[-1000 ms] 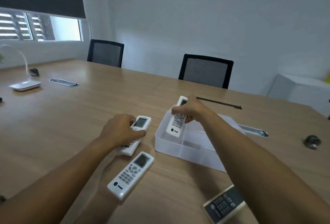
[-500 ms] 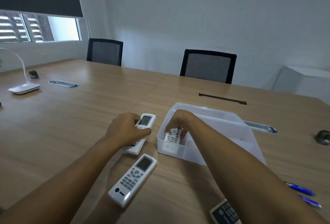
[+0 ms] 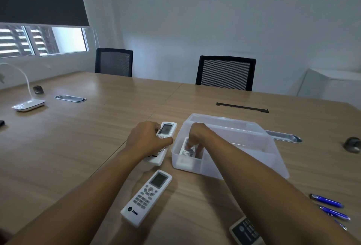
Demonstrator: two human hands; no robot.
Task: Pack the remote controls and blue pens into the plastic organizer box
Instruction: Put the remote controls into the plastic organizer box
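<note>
A translucent plastic organizer box (image 3: 254,139) sits on the wooden table. My right hand (image 3: 197,137) reaches into its left end, fingers on a white remote (image 3: 186,153) lying inside. My left hand (image 3: 145,139) grips a second white remote (image 3: 165,131) on the table just left of the box. A third white remote (image 3: 147,197) lies free in front of it. A dark-faced remote (image 3: 245,232) shows partly under my right forearm. Blue pens (image 3: 328,202) lie at the right, near the table's front.
Two black chairs (image 3: 225,72) stand at the table's far side. A white desk lamp (image 3: 27,105) and a metal cable grommet (image 3: 70,98) are far left. Another grommet (image 3: 285,138) lies behind the box, a small dark round object (image 3: 352,144) at far right.
My right hand has lowered the white remote from above the box's rim down into its left end. My left hand has stayed on its remote.
</note>
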